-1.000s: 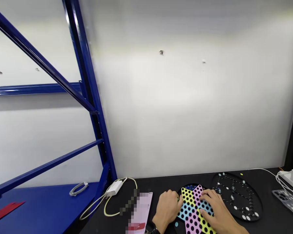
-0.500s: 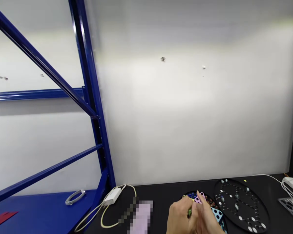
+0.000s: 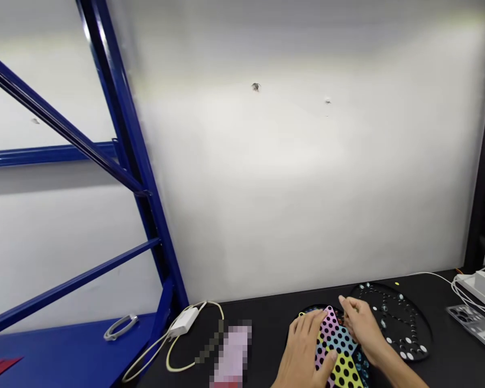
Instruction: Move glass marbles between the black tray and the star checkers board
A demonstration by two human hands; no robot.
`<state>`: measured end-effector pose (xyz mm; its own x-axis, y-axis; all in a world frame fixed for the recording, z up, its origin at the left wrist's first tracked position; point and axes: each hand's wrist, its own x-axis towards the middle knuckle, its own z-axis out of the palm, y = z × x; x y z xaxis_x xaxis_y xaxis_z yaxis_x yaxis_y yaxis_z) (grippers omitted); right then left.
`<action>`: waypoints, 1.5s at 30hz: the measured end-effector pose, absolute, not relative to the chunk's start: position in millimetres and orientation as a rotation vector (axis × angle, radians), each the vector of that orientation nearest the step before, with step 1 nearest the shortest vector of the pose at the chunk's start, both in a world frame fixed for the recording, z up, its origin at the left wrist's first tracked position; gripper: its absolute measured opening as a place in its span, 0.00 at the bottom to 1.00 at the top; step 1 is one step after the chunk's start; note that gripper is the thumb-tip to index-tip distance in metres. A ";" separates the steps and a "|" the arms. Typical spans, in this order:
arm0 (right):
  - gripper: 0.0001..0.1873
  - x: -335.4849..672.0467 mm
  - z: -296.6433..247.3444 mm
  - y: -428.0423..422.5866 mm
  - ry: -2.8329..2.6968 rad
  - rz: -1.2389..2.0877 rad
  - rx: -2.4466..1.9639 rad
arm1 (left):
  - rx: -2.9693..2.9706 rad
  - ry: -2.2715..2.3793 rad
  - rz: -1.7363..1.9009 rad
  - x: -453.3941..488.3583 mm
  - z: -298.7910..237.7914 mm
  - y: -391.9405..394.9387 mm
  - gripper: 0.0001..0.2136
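Observation:
A round Chinese checkers board lies on the black tabletop, its star of pink, blue and yellow panels dotted with dark holes. My left hand rests flat over the board's left side, fingers stretched forward and thumb apart. Over the right side, by the light-blue panel, is my right hand with its fingers curled together. Whatever those fingers hold, if anything, is hidden. Dark blue marbles show at the board's lower right rim. Both hands cover parts of the board.
To the right lies a round black tray with white and clear marbles. Farther right are a clear plastic piece and a white power strip with cables. At left are a white adapter and a blue rack post.
My hands were close together over the board and have moved apart. The left now lies flat on it, the right is farther right, and more coloured panels show. The view has shifted rightward.

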<state>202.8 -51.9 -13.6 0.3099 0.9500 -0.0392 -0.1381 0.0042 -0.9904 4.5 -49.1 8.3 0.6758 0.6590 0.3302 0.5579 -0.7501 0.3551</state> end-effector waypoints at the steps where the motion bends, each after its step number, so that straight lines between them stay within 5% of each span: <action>1: 0.31 221.0 -15.6 -51.4 -1.026 0.784 -1.374 | 2.651 0.985 0.550 0.9 8.2 -47.1 0.26; 4: 0.25 273.1 -29.9 -52.2 -1.323 0.282 -1.770 | 2.612 0.978 0.314 -7.0 6.3 -41.0 0.26; 8: 0.19 313.1 -52.3 -57.1 -1.521 0.063 -2.112 | 2.600 1.044 0.216 -5.6 6.0 -39.2 0.29; 17: 0.14 305.5 -45.1 -59.7 -1.660 -0.304 -2.087 | 2.594 1.430 0.126 9.0 13.1 -49.1 0.33; 20: 0.16 276.5 -28.7 -69.3 -1.725 -0.176 -1.983 | 2.593 1.612 0.073 18.0 12.9 -53.8 0.34; 25: 0.27 218.3 -9.2 -91.6 -2.083 0.351 -1.700 | 2.655 1.737 0.032 24.1 16.7 -54.1 0.18; 29: 0.36 209.0 -4.3 -95.5 -2.167 0.582 -1.671 | 2.628 1.649 0.250 3.5 20.1 -40.2 0.16; 45: 0.35 216.7 -5.0 -95.4 -2.043 0.744 -1.622 | 2.702 1.550 0.092 -10.8 6.0 -7.9 0.16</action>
